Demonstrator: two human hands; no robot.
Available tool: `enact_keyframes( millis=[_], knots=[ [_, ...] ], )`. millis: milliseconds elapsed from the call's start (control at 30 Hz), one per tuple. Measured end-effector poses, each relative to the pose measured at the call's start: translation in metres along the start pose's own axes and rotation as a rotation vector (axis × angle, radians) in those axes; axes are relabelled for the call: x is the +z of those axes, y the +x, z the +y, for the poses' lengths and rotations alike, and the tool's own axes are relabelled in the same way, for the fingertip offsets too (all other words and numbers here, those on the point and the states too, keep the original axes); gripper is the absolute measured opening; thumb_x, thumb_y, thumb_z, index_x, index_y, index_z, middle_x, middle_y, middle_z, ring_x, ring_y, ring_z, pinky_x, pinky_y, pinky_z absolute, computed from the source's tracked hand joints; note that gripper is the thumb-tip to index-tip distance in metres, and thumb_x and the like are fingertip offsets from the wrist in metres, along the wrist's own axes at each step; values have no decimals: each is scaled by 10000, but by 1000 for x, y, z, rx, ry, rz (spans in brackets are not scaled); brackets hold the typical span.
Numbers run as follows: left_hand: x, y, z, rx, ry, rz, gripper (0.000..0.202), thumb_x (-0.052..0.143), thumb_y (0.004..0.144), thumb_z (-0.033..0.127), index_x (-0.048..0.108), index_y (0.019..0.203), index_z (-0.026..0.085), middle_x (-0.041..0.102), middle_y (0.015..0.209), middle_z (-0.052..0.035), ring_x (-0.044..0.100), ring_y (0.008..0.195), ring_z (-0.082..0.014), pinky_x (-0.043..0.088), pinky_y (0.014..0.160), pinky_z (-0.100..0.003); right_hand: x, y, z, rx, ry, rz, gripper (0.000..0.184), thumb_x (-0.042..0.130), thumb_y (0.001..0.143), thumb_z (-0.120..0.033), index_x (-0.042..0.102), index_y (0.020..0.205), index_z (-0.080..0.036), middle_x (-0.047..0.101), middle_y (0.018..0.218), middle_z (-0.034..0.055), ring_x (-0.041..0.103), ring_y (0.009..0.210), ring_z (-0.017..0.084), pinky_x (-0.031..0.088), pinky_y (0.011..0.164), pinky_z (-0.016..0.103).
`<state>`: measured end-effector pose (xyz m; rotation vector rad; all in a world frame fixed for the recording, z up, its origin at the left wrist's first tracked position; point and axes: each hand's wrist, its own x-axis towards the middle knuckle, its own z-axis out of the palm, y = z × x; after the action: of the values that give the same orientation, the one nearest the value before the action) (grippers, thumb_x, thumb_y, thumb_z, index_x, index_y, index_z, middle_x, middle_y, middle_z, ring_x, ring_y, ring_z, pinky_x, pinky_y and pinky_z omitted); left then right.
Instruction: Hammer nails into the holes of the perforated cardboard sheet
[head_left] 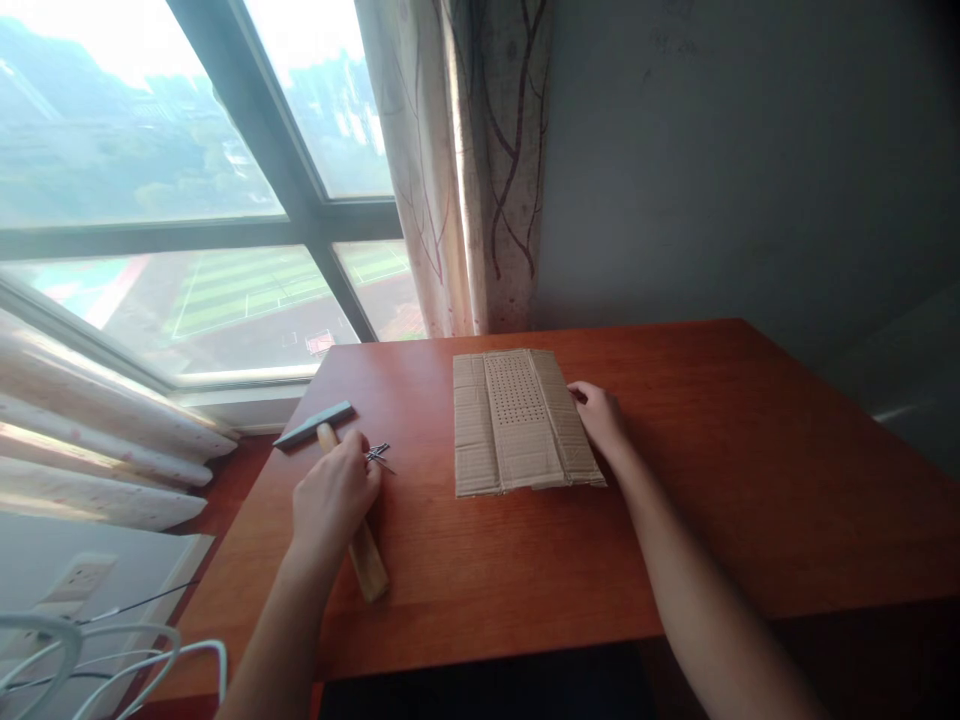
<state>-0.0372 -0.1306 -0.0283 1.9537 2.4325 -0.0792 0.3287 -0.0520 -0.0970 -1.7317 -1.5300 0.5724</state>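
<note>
A folded piece of corrugated cardboard (517, 455) lies on the table, with a grid of small holes in its upper middle. My right hand (598, 412) is closed at its right edge, fingertips partly hidden behind it. Left of the cardboard, a hammer with a dark head (315, 425) and a wooden handle (367, 565) rests on the tabletop. My left hand (337, 487) reaches across that handle and hides its middle. Its fingers are pinched together at a small cluster of metal nails (381, 455); how many are gripped is not visible.
The reddish-brown wooden table (465, 580) runs beneath everything. Behind it stand a grey wall (712, 180) and a patterned curtain (510, 170). A large window (247, 290) is at the left. White cables (165, 640) loop near a wall socket (82, 580) at lower left.
</note>
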Motion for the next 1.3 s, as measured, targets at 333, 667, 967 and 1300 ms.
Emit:
enact_keyframes(
  millis=[333,667,967,1300],
  knots=[
    [1,0,1,16,-17,27,247,395,935,380,534,1062,219,711,982,-104,696,906,-294,403,609,-312,-2,-1,-2,-6,-21,-19,199,554,879,-263,741,905,-200,775,954,76,712,902,228,510,806,333],
    [0,-1,3,55,-37,66,320,403,939,359,570,1176,222,726,1063,-85,692,959,-296,442,666,-327,-3,-2,-3,-19,-30,-30,180,570,866,-261,744,869,-213,777,914,70,714,852,227,514,766,322],
    [3,-4,1,77,-57,96,362,394,954,388,601,1209,237,700,1184,-74,676,1020,-289,465,704,-328,-3,-2,-2,-32,-18,-47,192,564,865,-240,749,892,-198,776,930,76,716,874,234,507,784,329],
    [-9,-28,-21,-211,-51,-93,564,353,929,583,496,1279,164,720,998,-209,706,909,-413,510,730,-466,-5,-2,-5,-29,-10,-36,202,553,866,-259,750,861,-212,773,904,72,712,878,236,510,792,343]
  ],
)
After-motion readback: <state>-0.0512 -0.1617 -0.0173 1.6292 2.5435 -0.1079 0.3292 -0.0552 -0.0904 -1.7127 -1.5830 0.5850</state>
